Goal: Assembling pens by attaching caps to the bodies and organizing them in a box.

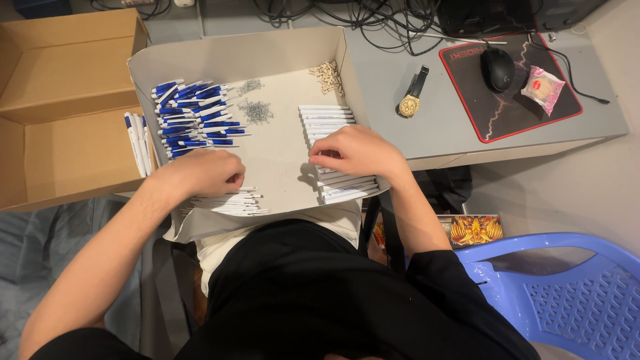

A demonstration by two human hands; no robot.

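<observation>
White pen barrels [337, 150] stacked crosswise, right hand [360, 152] on them

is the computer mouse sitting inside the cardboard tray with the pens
No, the computer mouse sits on the mouse pad on the desk, outside the cardboard tray.

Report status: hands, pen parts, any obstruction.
Left hand closed over thin white refills. Right hand fingering row of white barrels. Nothing blocking.

Bare tray floor [280, 157] lies open between blue pen parts [193, 117] left and white barrels [327, 120] right; springs [257, 110] crowd the far middle.
</observation>
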